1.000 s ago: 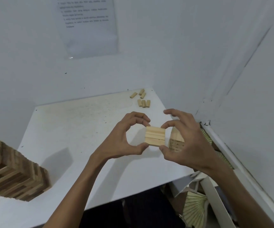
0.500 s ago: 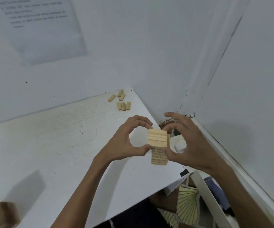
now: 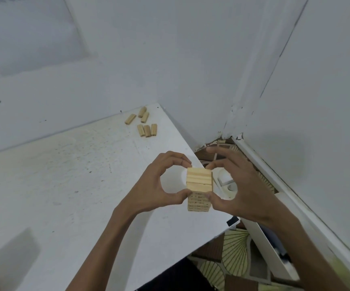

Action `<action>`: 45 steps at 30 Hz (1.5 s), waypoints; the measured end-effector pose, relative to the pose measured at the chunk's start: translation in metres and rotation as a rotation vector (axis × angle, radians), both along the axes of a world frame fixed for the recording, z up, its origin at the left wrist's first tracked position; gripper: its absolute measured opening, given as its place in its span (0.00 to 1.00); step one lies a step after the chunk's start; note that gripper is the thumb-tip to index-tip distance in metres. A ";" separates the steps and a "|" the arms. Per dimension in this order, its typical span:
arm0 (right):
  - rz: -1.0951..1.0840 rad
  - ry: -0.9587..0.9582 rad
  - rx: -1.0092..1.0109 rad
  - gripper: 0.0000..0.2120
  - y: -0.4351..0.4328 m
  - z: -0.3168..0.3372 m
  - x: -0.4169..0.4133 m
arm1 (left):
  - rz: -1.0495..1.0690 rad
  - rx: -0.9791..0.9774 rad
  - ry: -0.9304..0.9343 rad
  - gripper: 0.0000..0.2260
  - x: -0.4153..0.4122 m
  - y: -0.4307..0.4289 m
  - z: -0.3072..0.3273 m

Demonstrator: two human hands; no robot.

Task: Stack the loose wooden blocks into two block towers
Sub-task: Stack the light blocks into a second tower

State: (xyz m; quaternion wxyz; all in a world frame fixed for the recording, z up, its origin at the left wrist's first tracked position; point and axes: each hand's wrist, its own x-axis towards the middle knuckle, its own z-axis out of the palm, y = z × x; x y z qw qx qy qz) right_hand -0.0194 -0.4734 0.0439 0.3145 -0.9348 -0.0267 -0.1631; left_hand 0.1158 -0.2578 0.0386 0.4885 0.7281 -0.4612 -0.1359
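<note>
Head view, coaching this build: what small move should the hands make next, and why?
Probably ease both hands off. The left hand and right hand pinch the top layer of the pale wooden block tower, which looks square, and six loose wooden blocks wait at the white table's far corner.

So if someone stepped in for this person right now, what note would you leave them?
Left hand and right hand: each pinches the top layer of the tall pale wooden block tower, from opposite sides.
The tower stands near the right edge of the white table. Six loose pale wooden blocks lie at the far corner.
Done: this tower is many layers high.
Left: stack those six. No second tower is in view.
</note>
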 end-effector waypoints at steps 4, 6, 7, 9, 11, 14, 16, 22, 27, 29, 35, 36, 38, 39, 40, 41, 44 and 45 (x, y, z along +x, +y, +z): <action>-0.016 0.010 0.007 0.28 -0.001 -0.002 -0.001 | -0.012 -0.020 0.003 0.22 0.001 -0.002 -0.001; -0.020 0.009 0.009 0.28 -0.001 -0.002 -0.001 | -0.011 -0.022 0.008 0.22 0.001 -0.003 -0.001; -0.019 0.007 0.009 0.28 -0.001 -0.001 -0.001 | -0.010 -0.022 0.009 0.22 0.001 -0.003 -0.001; -0.018 -0.001 0.011 0.28 -0.001 -0.001 -0.001 | -0.008 -0.020 0.009 0.22 0.000 -0.002 0.000; -0.019 -0.001 0.011 0.28 -0.001 -0.001 -0.001 | -0.001 -0.015 0.013 0.22 0.000 -0.002 -0.001; -0.021 0.000 0.000 0.28 0.000 -0.003 0.000 | 0.003 -0.013 0.032 0.22 0.000 -0.002 -0.004; -0.024 0.003 -0.004 0.28 0.000 -0.004 0.000 | 0.006 -0.014 0.038 0.22 0.000 -0.002 -0.006; -0.026 0.006 -0.004 0.27 -0.001 -0.006 -0.001 | 0.010 -0.026 0.052 0.22 -0.001 -0.002 -0.007; -0.035 0.006 -0.015 0.27 0.000 -0.006 -0.002 | 0.003 -0.030 0.061 0.21 -0.001 -0.003 -0.005; -0.033 0.009 -0.021 0.28 0.000 -0.007 -0.001 | -0.004 -0.031 0.058 0.22 -0.001 -0.002 -0.006; -0.037 0.014 -0.009 0.28 0.000 -0.008 -0.001 | -0.002 -0.032 0.062 0.22 -0.002 -0.003 -0.007; -0.036 0.014 -0.003 0.28 0.000 -0.008 -0.002 | -0.002 -0.032 0.064 0.22 -0.002 -0.003 -0.007; -0.031 0.014 0.007 0.27 0.001 -0.008 -0.002 | -0.003 -0.033 0.064 0.22 -0.002 -0.003 -0.007; -0.029 0.014 0.009 0.27 0.001 -0.008 -0.002 | -0.003 -0.035 0.064 0.22 -0.002 -0.003 -0.008; -0.027 0.012 0.009 0.28 0.001 -0.008 -0.001 | -0.003 -0.037 0.064 0.22 -0.001 -0.003 -0.008; -0.026 0.011 0.011 0.28 0.000 -0.008 -0.001 | -0.003 -0.036 0.063 0.22 -0.001 -0.003 -0.008; -0.028 0.008 0.013 0.28 0.000 -0.008 -0.002 | 0.002 -0.026 0.058 0.22 -0.002 -0.003 -0.009; -0.029 0.007 0.013 0.28 -0.001 -0.007 -0.002 | 0.002 -0.025 0.058 0.22 -0.002 -0.003 -0.009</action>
